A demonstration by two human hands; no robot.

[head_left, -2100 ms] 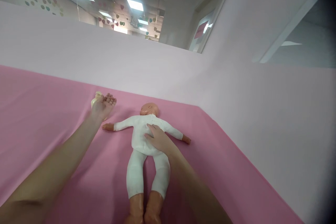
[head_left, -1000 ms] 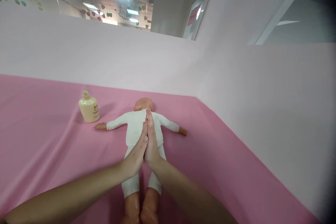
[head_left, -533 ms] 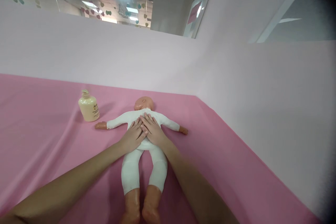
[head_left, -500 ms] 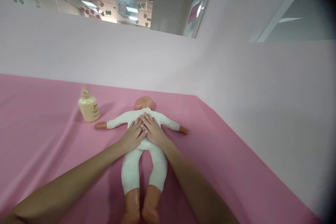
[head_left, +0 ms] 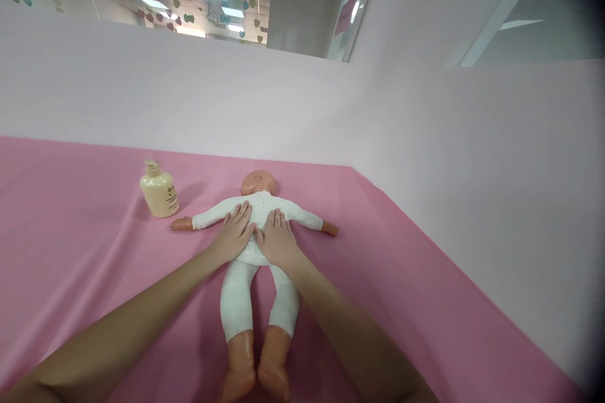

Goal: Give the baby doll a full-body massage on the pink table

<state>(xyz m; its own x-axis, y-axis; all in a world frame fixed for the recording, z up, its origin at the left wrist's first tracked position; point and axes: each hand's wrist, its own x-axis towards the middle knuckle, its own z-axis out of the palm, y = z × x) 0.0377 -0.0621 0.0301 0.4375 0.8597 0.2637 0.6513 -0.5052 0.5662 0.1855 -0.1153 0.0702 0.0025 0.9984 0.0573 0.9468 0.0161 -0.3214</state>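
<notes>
A baby doll (head_left: 258, 204) in a white one-piece suit lies on its back on the pink cloth (head_left: 94, 264), arms spread, head away from me, bare feet towards me. My left hand (head_left: 232, 235) rests flat on the doll's left side of the torso, fingers apart. Beside it, my right hand (head_left: 277, 240) lies flat on the other half of the torso, fingers also spread. Neither hand grips anything. The two hands lie side by side, thumbs nearly touching over the belly.
A cream pump bottle (head_left: 159, 191) stands on the cloth to the left of the doll's outstretched arm. A pale wall panel (head_left: 283, 107) closes the back and the right side of the surface.
My palms were pressed together above the doll a second ago. They came down onto the chest with fingers crossing, and now lie apart, side by side on the torso.
</notes>
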